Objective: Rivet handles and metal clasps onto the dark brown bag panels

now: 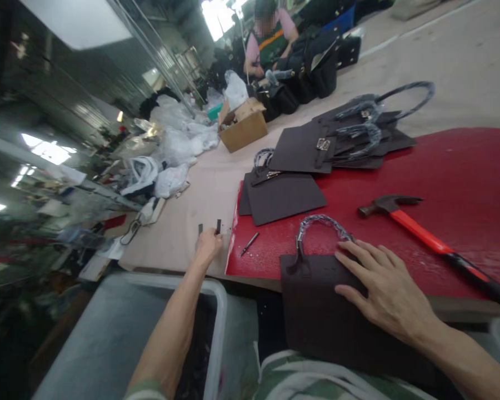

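My right hand [383,289] lies with fingers spread on a dark brown bag panel [316,311], near the base of its plastic-wrapped handle [323,219]. The panel rests partly over the table's front edge and toward my lap. On the left, my left hand [209,244] reaches to the bare table, its fingertips pinched at the lower end of a small black strip [219,224]. Beside it lies a second dark strip [200,228]. A thin pen-like metal tool [250,244] lies on the red mat [266,255] between my hands.
A claw hammer [416,225] with a red-black handle lies right on the mat. Several brown bag panels [300,147] are stacked behind. Farther back are a cardboard box [245,130], plastic-wrapped items [179,144], black bags [291,94] and a seated person [270,39]. A large grey bin [220,311] stands below left.
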A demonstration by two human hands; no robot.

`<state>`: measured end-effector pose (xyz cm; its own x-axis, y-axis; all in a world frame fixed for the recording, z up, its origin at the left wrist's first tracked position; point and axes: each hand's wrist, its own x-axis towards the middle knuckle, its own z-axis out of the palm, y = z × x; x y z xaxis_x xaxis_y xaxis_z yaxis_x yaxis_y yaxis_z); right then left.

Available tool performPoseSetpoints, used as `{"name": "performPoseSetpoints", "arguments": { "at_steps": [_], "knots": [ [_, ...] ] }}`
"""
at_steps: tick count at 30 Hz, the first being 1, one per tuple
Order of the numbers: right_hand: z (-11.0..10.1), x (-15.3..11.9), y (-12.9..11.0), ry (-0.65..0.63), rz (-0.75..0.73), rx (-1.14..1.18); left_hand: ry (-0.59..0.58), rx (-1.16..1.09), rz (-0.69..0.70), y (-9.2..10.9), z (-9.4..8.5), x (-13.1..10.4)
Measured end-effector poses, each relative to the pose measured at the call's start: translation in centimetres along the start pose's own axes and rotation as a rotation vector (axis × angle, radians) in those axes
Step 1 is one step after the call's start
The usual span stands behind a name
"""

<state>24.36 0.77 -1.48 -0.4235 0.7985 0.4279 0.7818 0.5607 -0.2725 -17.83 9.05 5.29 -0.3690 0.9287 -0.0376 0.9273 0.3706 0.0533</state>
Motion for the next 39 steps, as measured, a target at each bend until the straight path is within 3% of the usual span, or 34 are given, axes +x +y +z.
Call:
{"name": "performPoseSetpoints", "arguments": {
  "at_steps": [3,7,10,13,18,21,25,27,29,32,34,39],
  "knots": [
    [0.4,0.1,0.2,0.027,-0.010,-0.003,0.003,0.009,0.048,0.2,0.4,0.0],
    [0.2,0.1,0.0,0.008,-0.009,-0.006,0.033,-0.051,0.158,2.2,0.5,-1.6],
    [-0.2,0.2,-0.2,-0.029,0.010,-0.011,-0.042,-0.149,0.312,4.3,0.7,-2.7],
    [-0.9,0.4,-0.7,-0.090,0.037,-0.019,-0.138,-0.147,0.343,5.8,1.2,-3.2],
    [-2.1,0.7,-1.7,-0.177,0.082,-0.018,-0.238,-0.101,0.348,5.6,1.6,-2.1],
    [-2.3,0.8,-2.0,-0.194,0.105,-0.015,-0.227,-0.345,0.337,5.0,1.2,-2.1],
    [-2.3,0.7,-2.2,-0.195,0.114,-0.019,-0.241,-1.145,0.204,6.9,0.5,-5.8],
    [-2.3,0.7,-2.2,-0.198,0.117,-0.019,-0.285,-1.471,0.207,9.5,0.8,-8.8],
    [-2.3,0.7,-2.3,-0.202,0.120,-0.019,-0.338,-1.649,0.262,12.7,1.6,-11.7],
    [-2.3,0.7,-2.3,-0.208,0.130,-0.019,-0.321,-1.662,0.361,16.6,3.3,-14.8],
    [-2.3,0.7,-2.3,-0.209,0.131,-0.019,-0.245,-1.550,0.415,17.9,4.4,-15.8],
    [-2.4,0.7,-2.5,-0.210,0.130,-0.005,-0.107,-1.373,0.495,17.9,6.0,-16.3]
  ]
}}
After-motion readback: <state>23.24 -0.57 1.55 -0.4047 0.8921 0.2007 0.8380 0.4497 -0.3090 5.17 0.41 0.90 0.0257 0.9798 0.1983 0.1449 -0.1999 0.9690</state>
